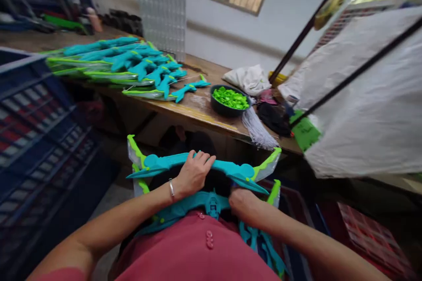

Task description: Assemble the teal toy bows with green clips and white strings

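My left hand [194, 173], with a silver bracelet at the wrist, is wrapped over the middle of a teal toy bow [171, 161] with lime-green tips, held crosswise before me. A second teal bow [184, 206] lies across my lap, nearer my body. My right hand [242, 202] is low beside the right half of the bows; its fingers are bent down into the dark gap and blurred, so what they hold cannot be made out. More teal parts [263, 246] hang below my right forearm.
On the wooden bench [211, 118] lie a pile of teal and green bows [138, 63], a dark bowl [227, 110] of small green pieces and a bundle of white strings [259, 129]. Blue crates [42, 140] stand at left; white sacking [365, 96] hangs at right.
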A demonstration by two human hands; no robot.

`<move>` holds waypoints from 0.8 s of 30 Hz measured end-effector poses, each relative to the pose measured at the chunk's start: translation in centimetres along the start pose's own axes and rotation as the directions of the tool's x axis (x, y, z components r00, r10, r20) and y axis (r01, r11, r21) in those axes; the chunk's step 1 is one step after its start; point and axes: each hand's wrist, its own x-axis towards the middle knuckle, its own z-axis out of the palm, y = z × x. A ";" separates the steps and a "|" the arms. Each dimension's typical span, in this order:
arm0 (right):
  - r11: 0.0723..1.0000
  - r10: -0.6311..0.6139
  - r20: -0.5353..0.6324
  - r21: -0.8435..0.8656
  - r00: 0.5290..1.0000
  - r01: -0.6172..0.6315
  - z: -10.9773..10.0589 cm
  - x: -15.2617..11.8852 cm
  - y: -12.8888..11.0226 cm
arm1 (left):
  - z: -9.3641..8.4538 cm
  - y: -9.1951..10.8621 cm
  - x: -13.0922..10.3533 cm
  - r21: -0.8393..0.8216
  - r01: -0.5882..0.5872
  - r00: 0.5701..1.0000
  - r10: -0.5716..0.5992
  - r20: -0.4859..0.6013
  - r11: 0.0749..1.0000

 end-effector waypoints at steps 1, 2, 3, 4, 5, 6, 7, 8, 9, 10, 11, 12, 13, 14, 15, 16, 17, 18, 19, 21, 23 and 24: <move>0.998 -0.059 0.023 -0.035 0.998 0.060 -0.8 0.4 -0.2 | 0.0 -0.1 -0.2 0.031 0.011 1.000 -0.011 -0.007 0.999; 0.990 -0.119 0.052 -0.069 0.992 0.122 -1.6 1.0 -0.3 | 0.1 -0.2 -0.4 0.063 0.017 1.000 -0.016 -0.013 0.998; 0.977 -0.182 0.082 -0.093 0.980 0.189 -2.5 1.7 -0.4 | 0.1 -0.2 -0.5 0.093 0.016 1.000 -0.014 -0.019 0.996; 0.962 -0.240 0.100 -0.107 0.966 0.251 -3.5 2.6 -0.4 | 0.1 -0.3 -0.6 0.118 0.011 1.000 -0.008 -0.024 0.993; 0.948 -0.283 0.103 -0.119 0.954 0.294 -4.6 3.5 -0.4 | 0.1 -0.3 -0.7 0.138 0.004 1.000 0.001 -0.031 0.990; 0.939 -0.307 0.086 -0.134 0.948 0.316 -5.8 4.5 -0.2 | 0.0 -0.3 -0.7 0.151 -0.001 0.999 0.007 -0.038 0.989; 0.936 -0.310 0.056 -0.154 0.949 0.315 -6.9 5.5 -0.1 | 0.0 -0.3 -0.8 0.159 0.001 0.999 0.006 -0.046 0.987; 0.939 -0.302 0.007 -0.171 0.953 0.298 -7.8 6.4 0.2 | 0.0 -0.3 -0.9 0.164 0.012 0.998 -0.003 -0.056 0.986; 0.945 -0.288 -0.057 -0.178 0.956 0.274 -8.6 7.1 0.5 | -0.1 -0.3 -1.1 0.166 0.031 0.998 -0.020 -0.067 0.986; 0.952 -0.276 -0.132 -0.175 0.952 0.251 -9.1 7.7 0.8 | -0.1 -0.3 -1.2 0.167 0.052 0.996 -0.039 -0.078 0.985; 0.957 -0.271 -0.210 -0.166 0.939 0.239 -9.3 8.1 1.3 | -0.1 -0.3 -1.4 0.168 0.068 0.995 -0.054 -0.089 0.983; 0.959 -0.272 -0.285 -0.155 0.919 0.236 -9.1 8.3 1.8 | 0.0 -0.4 -1.6 0.170 0.077 0.993 -0.061 -0.098 0.983; 0.962 -0.268 -0.355 -0.140 0.896 0.233 -8.7 8.5 2.3 | 0.2 -0.5 -1.7 0.167 0.079 0.992 -0.061 -0.108 0.983; 0.967 -0.254 -0.409 -0.114 0.876 0.228 -8.0 8.6 2.9 | 0.4 -0.7 -1.8 0.160 0.077 0.991 -0.059 -0.117 0.984; 0.973 -0.227 -0.435 -0.074 0.871 0.217 -7.2 8.7 3.5 | 0.6 -1.0 -1.9 0.146 0.073 0.990 -0.055 -0.127 0.987; 0.979 -0.190 -0.432 -0.015 0.882 0.204 -6.4 8.8 4.0 | 0.8 -1.3 -1.9 0.125 0.072 0.989 -0.055 -0.135 0.990; 0.980 -0.147 -0.400 0.063 0.905 0.187 -5.7 9.0 4.6 | 1.0 -1.6 -1.9 0.099 0.079 0.988 -0.064 -0.144 0.992; 0.975 -0.101 -0.347 0.152 0.932 0.162 -5.0 9.2 5.1 | 1.1 -2.0 -1.9 0.067 0.094 0.985 -0.082 -0.152 0.993; 0.961 -0.056 -0.287 0.246 0.956 0.130 -4.5 9.4 5.5 | 1.1 -2.3 -2.0 0.032 0.109 0.981 -0.102 -0.164 0.994; 0.911 0.012 -0.188 0.406 0.982 0.067 -3.9 9.9 6.2 | 0.9 -2.9 -2.2 -0.048 0.113 0.969 -0.121 -0.215 0.992; 0.860 0.064 -0.155 0.510 0.986 0.025 -3.6 10.4 6.9 | 0.6 -3.3 -2.9 -0.147 0.053 0.946 -0.097 -0.309 0.988; 0.842 0.085 -0.153 0.540 0.985 0.011 -3.5 10.7 7.3 | 0.5 -3.4 -3.4 -0.209 0.011 0.932 -0.085 -0.351 0.978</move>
